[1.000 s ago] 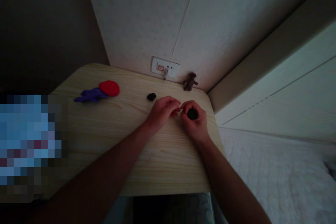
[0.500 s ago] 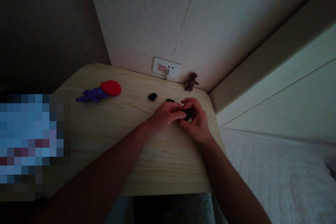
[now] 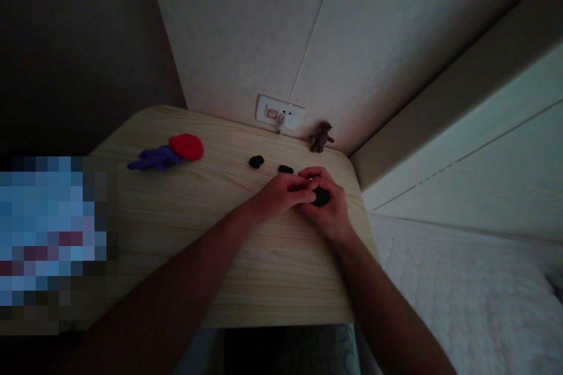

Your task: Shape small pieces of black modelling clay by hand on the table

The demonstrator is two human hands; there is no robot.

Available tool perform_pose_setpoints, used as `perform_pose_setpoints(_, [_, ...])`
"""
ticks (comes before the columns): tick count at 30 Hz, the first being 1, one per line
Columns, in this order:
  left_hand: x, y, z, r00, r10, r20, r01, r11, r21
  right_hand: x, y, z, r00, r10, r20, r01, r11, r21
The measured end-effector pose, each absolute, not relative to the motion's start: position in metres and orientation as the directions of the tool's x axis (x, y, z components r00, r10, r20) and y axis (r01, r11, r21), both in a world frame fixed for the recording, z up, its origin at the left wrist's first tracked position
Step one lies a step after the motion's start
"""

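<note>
A dark lump of modelling clay (image 3: 322, 196) lies in my right hand (image 3: 333, 209), whose fingers curl round it. My left hand (image 3: 281, 194) is closed, its thumb and fingers pressing the left side of the same lump. Just beyond my left fingers lies a short black clay roll (image 3: 285, 169). Farther left sits a small black clay piece (image 3: 255, 162) with a bumpy shape. A brown clay bear-like figure (image 3: 321, 137) stands upright behind my right hand, close to the wall.
At the table's left lie a flat red clay disc (image 3: 186, 147) and a purple clay shape (image 3: 155, 158) touching it. A wall socket (image 3: 280, 112) with a plug sits behind the wooden table (image 3: 281, 269). A pixelated bluish area (image 3: 44, 228) covers the far left.
My fingers have shifted around the dark clay lump, and more of it shows now. My left hand has lowered slightly, uncovering the short black roll.
</note>
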State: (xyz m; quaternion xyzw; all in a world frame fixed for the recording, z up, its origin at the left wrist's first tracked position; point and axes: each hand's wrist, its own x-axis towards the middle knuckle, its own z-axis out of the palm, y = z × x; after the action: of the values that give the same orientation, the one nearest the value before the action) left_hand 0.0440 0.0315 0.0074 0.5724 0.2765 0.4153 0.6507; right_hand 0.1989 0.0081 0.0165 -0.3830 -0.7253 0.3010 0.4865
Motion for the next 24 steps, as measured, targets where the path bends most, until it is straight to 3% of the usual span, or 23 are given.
perform_pose_setpoints(9, [0.049,0.0356,-0.002,0.326,0.945,0.018,-0.453,0.139,0.881,0.1972,0.0087,0.0152,-0.146,0.867,0.477,0.303,0.498,-0.813])
perform_pose_setpoints(24, [0.0482,0.0337,0.0021,0.339,0.941,0.002,-0.417,0.149,0.896,0.1979,0.0081,0.0197,-0.137,0.859,0.493,0.262,0.511,-0.818])
